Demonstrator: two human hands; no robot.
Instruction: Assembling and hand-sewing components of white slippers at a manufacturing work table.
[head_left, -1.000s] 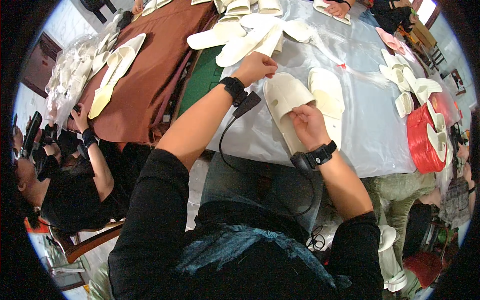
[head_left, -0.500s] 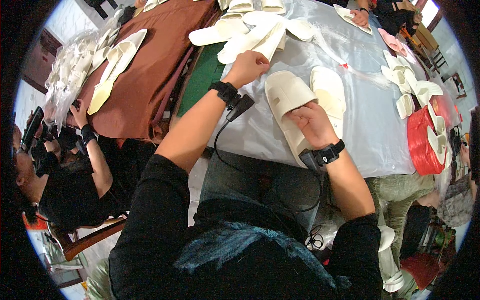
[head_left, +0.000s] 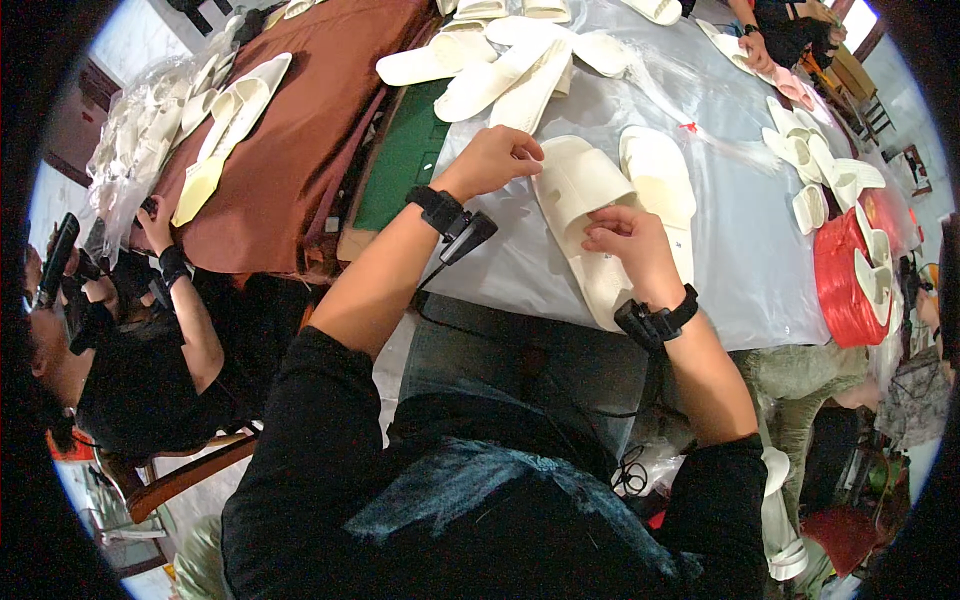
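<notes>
A cream slide slipper (head_left: pixel 592 190) lies on the plastic-covered table in front of me, its toe pointing away. My left hand (head_left: pixel 492 162) is at the left of its toe, thumb and fingertips drawn together close to the edge; whether they touch it I cannot tell. Over the slipper's footbed, just behind the strap, is my right hand (head_left: pixel 632 248) with its fingers curled toward the thumb. Anything between either hand's fingertips is too small to make out. A second cream slipper (head_left: pixel 660 165) lies right beside the first.
Several cream slippers (head_left: pixel 520 70) lie overlapped beyond my hands. Left are a green mat (head_left: pixel 400 150) and a brown-covered table (head_left: pixel 310 110) with slippers and a bagged heap (head_left: pixel 140 130). At right stand a red-wrapped bundle (head_left: pixel 845 280) and more slippers (head_left: pixel 815 155). Co-workers' hands are at far right and left.
My right hand has drawn its fingers out from under the strap and curled them. My left hand has come slightly nearer me. At far right, a co-worker's hand has moved toward the pink slippers.
</notes>
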